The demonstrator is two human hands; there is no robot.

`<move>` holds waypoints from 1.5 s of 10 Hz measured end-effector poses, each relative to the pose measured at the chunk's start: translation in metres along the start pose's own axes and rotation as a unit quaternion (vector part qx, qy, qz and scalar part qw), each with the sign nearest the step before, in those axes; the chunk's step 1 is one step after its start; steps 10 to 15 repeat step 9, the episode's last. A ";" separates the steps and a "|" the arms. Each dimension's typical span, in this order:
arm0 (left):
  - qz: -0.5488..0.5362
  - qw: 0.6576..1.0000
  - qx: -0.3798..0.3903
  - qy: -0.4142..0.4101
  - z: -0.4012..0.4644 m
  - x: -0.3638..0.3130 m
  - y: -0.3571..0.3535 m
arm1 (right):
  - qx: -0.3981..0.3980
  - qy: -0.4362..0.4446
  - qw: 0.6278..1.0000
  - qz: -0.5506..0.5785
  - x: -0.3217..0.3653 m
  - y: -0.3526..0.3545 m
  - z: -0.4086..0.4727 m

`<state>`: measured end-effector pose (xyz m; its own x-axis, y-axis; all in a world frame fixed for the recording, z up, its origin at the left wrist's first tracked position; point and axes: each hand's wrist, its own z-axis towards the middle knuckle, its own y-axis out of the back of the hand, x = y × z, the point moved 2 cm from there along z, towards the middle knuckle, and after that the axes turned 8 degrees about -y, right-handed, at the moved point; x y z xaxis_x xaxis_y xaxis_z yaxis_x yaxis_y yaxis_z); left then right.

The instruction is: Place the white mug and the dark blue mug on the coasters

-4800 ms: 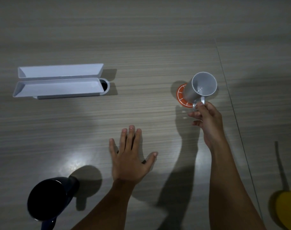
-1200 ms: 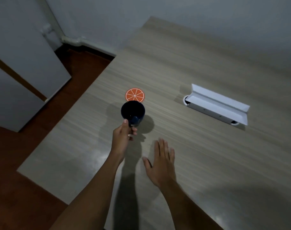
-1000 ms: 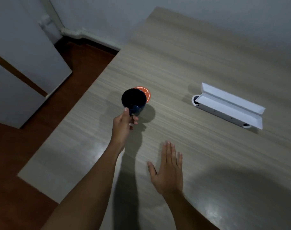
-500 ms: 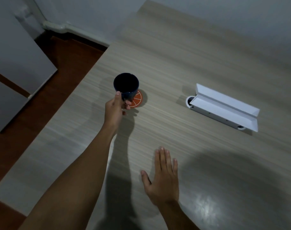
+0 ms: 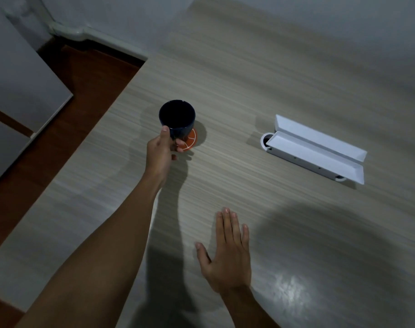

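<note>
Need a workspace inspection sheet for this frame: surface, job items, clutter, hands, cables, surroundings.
Surface: wood-grain table, glare patch near the right forearm.
Job's things: dark blue mug upright over the orange coaster, which shows only at its lower right; contact cannot be told. White mug and second coaster not in view.
Clutter: open white box at right.
Hands: left hand has its grip on the mug's near side; right hand flat on the table, empty.
Cables: nothing seen.
Surroundings: grey wall, white pipe, brown floor, grey cabinet.

views: 1 | head: worn on person's head | faces: forward and down, steeply, over table [image 5: 284, 95] | range: arm's reach | shared: none, single view
</note>
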<state>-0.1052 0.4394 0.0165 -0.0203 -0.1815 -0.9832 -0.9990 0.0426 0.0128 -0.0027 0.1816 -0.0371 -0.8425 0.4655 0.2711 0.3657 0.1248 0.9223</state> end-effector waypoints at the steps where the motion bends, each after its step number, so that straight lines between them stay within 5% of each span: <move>1: -0.003 1.000 -0.001 -0.004 0.001 0.002 0.000 | 0.000 -0.002 1.000 0.002 0.000 0.000 0.000; 15: -0.089 0.996 -0.009 0.000 -0.065 0.009 0.028 | -0.015 0.008 1.000 -0.002 0.002 0.004 -0.004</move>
